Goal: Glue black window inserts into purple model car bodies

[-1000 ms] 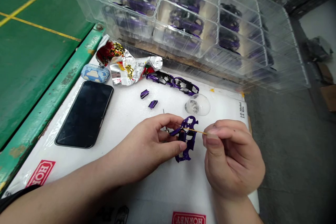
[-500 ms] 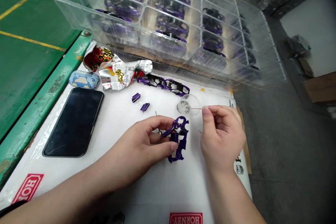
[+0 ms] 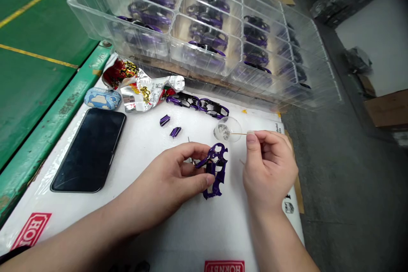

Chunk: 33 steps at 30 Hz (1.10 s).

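Note:
My left hand [image 3: 181,178] is closed on a purple plastic frame [image 3: 219,165], held upright between thumb and fingers. Some small metal item shows just behind those fingers. Between thumb and forefinger, my right hand [image 3: 269,165] pinches a thin orange-brown stick [image 3: 238,134]. The stick's far tip reaches the small clear cup [image 3: 234,126], which has something silvery inside. Two small purple pieces [image 3: 165,120] lie left of the cup. Behind it, two purple and black frames [image 3: 213,107] rest end to end.
A large clear divided tray [image 3: 178,29] with several purple parts spans the back. At left are a black phone [image 3: 91,151], a blue patterned case [image 3: 102,98] and a crumpled foil wrapper [image 3: 140,93]. A green metal edge [image 3: 68,97] borders the surface.
The view has shifted slightly. My left hand keeps its hold on the purple frame, and my right hand still pinches the stick at the cup, with hardly any movement.

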{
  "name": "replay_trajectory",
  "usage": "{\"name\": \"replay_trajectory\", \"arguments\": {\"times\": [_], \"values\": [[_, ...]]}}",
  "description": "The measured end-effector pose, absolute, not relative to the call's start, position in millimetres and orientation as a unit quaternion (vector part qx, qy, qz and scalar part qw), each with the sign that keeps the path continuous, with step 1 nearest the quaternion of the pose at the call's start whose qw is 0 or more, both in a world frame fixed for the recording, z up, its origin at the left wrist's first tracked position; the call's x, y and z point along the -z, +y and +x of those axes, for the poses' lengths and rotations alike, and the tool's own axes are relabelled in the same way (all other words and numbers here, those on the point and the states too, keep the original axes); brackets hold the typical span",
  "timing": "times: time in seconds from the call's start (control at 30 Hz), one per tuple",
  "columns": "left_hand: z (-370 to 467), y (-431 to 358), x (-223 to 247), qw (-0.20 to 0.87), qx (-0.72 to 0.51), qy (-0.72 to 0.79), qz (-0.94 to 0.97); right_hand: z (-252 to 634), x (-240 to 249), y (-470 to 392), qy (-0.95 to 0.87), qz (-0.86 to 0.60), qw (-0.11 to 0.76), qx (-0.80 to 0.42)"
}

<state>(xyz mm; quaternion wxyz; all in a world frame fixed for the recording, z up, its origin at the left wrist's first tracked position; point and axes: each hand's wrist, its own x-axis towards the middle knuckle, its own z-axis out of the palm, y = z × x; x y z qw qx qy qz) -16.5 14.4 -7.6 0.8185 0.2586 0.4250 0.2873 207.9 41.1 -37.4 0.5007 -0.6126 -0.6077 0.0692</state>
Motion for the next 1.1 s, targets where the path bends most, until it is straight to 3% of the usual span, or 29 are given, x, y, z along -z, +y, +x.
{"name": "replay_trajectory", "arguments": {"times": [0.7, 0.87, 1.1], "values": [[-13.6, 13.9, 6.8, 0.81, -0.311, 0.421, 0.265, 208.7, 40.9, 36.9, -0.565, -0.599, 0.559, -0.098], [-13.8, 13.7, 6.1, 0.812, -0.31, 0.417, 0.265, 204.7, 29.9, 22.3, -0.565, -0.539, 0.603, -0.163], [-13.6, 14.9, 5.6, 0.812, -0.313, 0.413, 0.268, 196.6, 27.5, 11.6, -0.623, -0.464, 0.597, -0.201]]}}
